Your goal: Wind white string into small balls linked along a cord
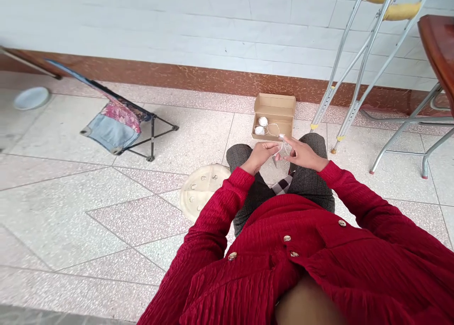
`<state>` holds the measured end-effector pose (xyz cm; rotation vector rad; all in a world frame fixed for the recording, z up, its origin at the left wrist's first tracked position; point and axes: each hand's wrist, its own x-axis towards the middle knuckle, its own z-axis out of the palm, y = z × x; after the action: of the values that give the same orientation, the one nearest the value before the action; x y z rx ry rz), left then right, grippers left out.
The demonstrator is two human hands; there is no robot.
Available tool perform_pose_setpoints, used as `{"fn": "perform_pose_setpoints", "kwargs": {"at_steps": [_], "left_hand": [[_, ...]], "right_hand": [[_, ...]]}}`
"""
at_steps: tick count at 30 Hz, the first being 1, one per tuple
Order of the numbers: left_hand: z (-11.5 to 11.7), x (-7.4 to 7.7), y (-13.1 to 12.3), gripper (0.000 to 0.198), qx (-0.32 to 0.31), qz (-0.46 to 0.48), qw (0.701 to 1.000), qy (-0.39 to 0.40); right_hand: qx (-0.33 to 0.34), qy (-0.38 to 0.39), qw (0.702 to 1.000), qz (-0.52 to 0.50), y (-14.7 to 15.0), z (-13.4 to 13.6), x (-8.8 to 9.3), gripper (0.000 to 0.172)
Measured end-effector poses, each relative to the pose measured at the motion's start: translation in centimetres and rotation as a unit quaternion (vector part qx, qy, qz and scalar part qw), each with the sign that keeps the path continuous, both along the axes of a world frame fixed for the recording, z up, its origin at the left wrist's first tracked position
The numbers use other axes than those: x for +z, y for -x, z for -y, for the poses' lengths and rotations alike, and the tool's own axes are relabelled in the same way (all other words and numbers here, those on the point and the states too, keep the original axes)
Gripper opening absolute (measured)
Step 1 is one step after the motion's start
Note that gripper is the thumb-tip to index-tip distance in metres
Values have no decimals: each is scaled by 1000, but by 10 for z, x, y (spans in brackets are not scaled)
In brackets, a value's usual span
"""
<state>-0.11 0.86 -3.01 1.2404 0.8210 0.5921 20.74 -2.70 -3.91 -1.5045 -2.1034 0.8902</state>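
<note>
My left hand (pixel 261 156) is closed in a pinch on thin white yarn (pixel 283 147) above my lap. Facing it, my right hand (pixel 302 153) also grips the yarn, its index finger raised and a small whitish piece at that fingertip. The strands between my fingers are too fine to follow clearly. Just beyond both hands, an open cardboard box (pixel 275 108) sits on the floor. Inside it lie two white yarn balls (pixel 261 125), and a loop of yarn trails across the box toward my hands.
Metal crutches (pixel 365 74) with yellow pads lean on the wall at the right, by a brown chair (pixel 440 50). A folding stool (pixel 117 121) stands at the left. A round cream stool top (pixel 198 190) is near my left knee. A pale basin (pixel 31 98) rests far left.
</note>
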Motion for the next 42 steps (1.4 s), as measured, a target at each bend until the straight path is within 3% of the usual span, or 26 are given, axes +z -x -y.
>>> {"fn": "perform_pose_setpoints", "kwargs": {"at_steps": [3, 6, 10, 12, 15, 19, 23, 26, 30, 33, 36, 39, 42], "left_hand": [[-12, 12, 12, 31, -18, -32, 999, -3], [-29, 21, 17, 32, -17, -64, 996, -52], [-44, 24, 16, 31, 23, -84, 995, -53], [-42, 22, 14, 35, 32, -67, 996, -40], [-26, 17, 14, 51, 6, 8, 1000, -25], [-6, 11, 20, 53, -47, 65, 997, -1], [-11, 11, 28, 41, 22, 32, 999, -20], [-16, 9, 25, 40, 55, 7, 998, -39], [-1, -3, 7, 38, 14, -36, 996, -78], [18, -10, -3, 36, -52, -72, 990, -113], [22, -6, 4, 35, -43, -106, 980, -160], [11, 5, 20, 34, 8, -139, 967, -211], [-1, 9, 30, 31, 41, -159, 959, -231]], "right_hand": [[11, 13, 1000, 17, -1, 8, -9, 79], [38, 97, 991, -85, 2, 17, -7, 63], [68, 270, 906, -319, 9, 29, 14, 47], [35, 282, 872, -399, 10, 30, 28, 43], [-29, 258, 847, -463, 8, 27, 43, 36], [-85, 260, 817, -507, 1, 20, 48, 33], [-92, 303, 794, -519, 1, 21, 49, 36], [-82, 305, 799, -512, 7, 22, 54, 38], [-79, 240, 837, -485, 14, 11, 55, 54], [-76, 193, 894, -398, 8, 1, 37, 81], [-65, 210, 927, -303, 1, 2, 10, 99], [-40, 252, 931, -260, 0, 17, -6, 96], [26, 306, 904, -297, 9, 35, 4, 87]]}}
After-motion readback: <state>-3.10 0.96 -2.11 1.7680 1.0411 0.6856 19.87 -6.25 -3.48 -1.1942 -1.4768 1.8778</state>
